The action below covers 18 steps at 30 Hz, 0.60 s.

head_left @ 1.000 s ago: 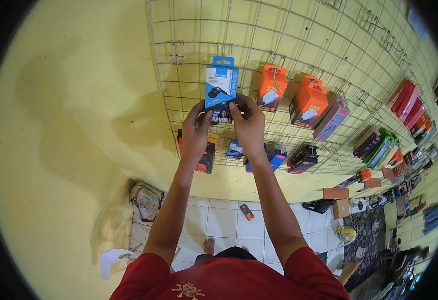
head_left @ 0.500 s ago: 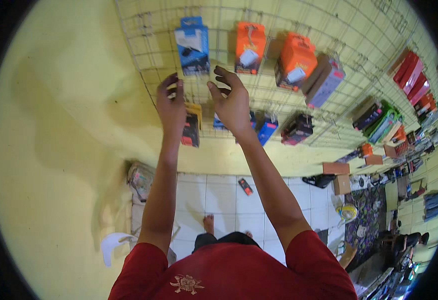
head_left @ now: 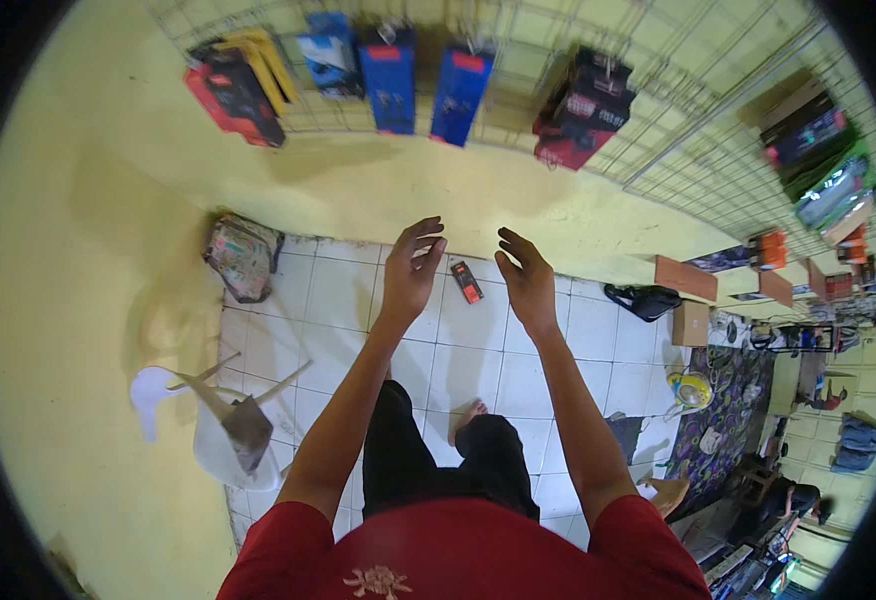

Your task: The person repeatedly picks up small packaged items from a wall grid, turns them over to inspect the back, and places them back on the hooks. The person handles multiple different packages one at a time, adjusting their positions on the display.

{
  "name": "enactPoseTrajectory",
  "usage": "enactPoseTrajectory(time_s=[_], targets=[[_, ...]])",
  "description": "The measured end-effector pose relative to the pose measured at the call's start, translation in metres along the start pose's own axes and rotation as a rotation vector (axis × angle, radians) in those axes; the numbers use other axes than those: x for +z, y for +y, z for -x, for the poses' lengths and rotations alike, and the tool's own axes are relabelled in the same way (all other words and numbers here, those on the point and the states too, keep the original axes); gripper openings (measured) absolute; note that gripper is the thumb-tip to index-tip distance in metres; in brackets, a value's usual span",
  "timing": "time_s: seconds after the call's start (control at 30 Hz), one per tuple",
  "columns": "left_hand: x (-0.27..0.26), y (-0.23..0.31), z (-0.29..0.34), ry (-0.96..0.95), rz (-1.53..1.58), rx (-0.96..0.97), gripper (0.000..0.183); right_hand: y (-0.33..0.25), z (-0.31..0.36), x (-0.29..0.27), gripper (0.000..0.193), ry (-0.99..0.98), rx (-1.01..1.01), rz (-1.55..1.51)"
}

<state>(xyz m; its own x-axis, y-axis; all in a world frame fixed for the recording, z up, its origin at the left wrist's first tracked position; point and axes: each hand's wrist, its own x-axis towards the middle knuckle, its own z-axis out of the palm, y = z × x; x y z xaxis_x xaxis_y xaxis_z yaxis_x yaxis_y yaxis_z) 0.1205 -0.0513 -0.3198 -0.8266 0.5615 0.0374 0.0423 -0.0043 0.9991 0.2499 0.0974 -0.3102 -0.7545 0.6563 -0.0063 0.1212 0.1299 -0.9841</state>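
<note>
**Empty hands hanging over small red-and-black pack on tile floor**

Both hands are hovering in mid-air, holding nothing. Left hand (head_left: pixel 413 268) is showing loosely curled fingers, slightly apart, palm facing inward. Right hand (head_left: pixel 526 277) is showing fingers spread and relaxed, palm facing the left one. Nothing is pinched or gripped by either.

Nearest thing: a small red-and-black pack (head_left: pixel 466 281) lying flat on the white tiled floor (head_left: pixel 598 330), appearing between the two hands in the head view but well below them, not touching either. It is sitting near the base of the yellow wall (head_left: pixel 378 195).

Above, a wire grid rack (head_left: pixel 658 110) is carrying hanging boxes on hooks, likely so they face outward for display: blue boxes (head_left: pixel 428 85), a red-and-black box (head_left: pixel 230 95), a dark box with red (head_left: pixel 583 105). All are well apart from the hands.

To the left, a patterned bag (head_left: pixel 242 256) is leaning against the wall, and a tipped white plastic chair (head_left: pixel 208 420) is lying on the floor. The person's bare foot (head_left: pixel 466 415) is showing below the hands.
</note>
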Motion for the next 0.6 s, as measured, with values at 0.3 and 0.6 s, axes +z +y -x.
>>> enactPoseTrajectory(time_s=[0.3,0.6], targets=[[0.116,-0.37,-0.011,-0.006,-0.218,-0.239,0.047,0.389,-0.035,-0.002,0.046,0.085,0.303,0.212],[0.145,-0.627,-0.001,-0.06,-0.387,-0.332,0.063,0.606,-0.043,0.02,0.054,-0.06,0.476,0.401]])
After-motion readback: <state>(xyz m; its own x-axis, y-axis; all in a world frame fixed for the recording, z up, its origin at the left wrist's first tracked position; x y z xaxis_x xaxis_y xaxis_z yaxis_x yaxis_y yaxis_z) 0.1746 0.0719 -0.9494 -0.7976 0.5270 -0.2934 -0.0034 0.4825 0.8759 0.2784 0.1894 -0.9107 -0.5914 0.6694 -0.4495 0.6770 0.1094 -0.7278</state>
